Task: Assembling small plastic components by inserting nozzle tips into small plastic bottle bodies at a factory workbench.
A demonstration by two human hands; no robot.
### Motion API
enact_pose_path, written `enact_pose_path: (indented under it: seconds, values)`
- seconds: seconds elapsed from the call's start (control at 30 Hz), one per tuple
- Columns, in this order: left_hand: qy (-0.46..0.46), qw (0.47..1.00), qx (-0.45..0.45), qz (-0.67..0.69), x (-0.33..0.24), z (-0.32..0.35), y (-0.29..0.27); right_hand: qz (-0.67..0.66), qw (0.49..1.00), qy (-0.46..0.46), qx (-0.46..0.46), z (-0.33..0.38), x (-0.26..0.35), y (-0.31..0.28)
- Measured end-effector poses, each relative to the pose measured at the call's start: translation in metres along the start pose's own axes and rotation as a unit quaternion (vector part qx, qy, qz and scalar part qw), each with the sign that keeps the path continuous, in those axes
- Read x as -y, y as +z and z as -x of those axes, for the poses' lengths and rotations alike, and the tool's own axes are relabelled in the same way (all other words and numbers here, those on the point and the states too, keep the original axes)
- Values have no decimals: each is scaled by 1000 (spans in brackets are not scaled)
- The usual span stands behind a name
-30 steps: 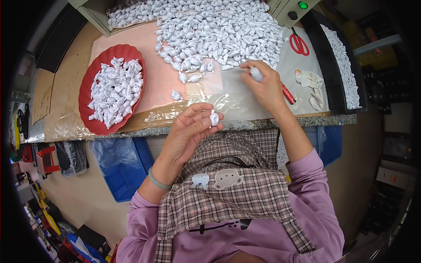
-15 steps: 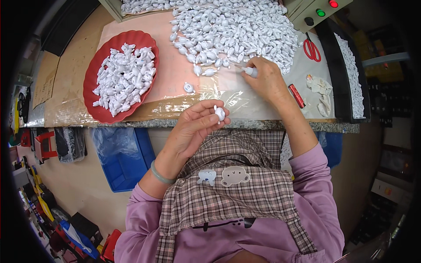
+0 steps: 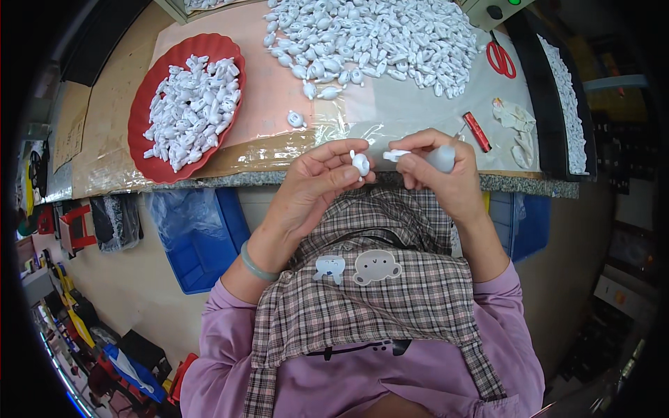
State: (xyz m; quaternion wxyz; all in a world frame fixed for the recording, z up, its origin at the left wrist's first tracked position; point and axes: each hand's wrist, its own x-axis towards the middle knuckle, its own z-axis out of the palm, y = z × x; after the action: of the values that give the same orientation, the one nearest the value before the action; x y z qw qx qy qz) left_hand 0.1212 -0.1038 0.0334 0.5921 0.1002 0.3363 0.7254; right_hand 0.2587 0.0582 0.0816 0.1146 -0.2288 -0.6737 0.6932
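My left hand (image 3: 317,182) pinches a small white plastic piece (image 3: 360,164) between thumb and fingers, just in front of the table edge. My right hand (image 3: 439,171) is closed on another small white piece (image 3: 396,155) and a grey rounded tool (image 3: 442,158), its tip facing the left hand's piece. The two hands are almost touching above my checked apron. A large heap of the same white pieces (image 3: 376,38) covers the table beyond the hands. One loose white piece (image 3: 296,119) lies on the plastic sheet.
A red round tray (image 3: 150,104) full of white pieces sits at the left. Red scissors (image 3: 500,59), a red cutter (image 3: 477,131) and crumpled gloves (image 3: 514,125) lie at the right, beside a black tray (image 3: 557,70). Blue bins (image 3: 202,237) stand under the table.
My right hand has drawn back from the heap toward my body with a white piece. It now meets the left hand at the table edge. The left hand stayed roughly in place.
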Motion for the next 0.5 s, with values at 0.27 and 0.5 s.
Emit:
enact_pose_path:
  seconds: [0.27, 0.5]
  values:
    - [16, 999, -4, -45, 6, 0, 0, 65, 994, -90, 0, 10, -10, 12]
    - [44, 995, -8, -90, 8, 2, 3, 172, 963, -208, -4, 9, -19, 13]
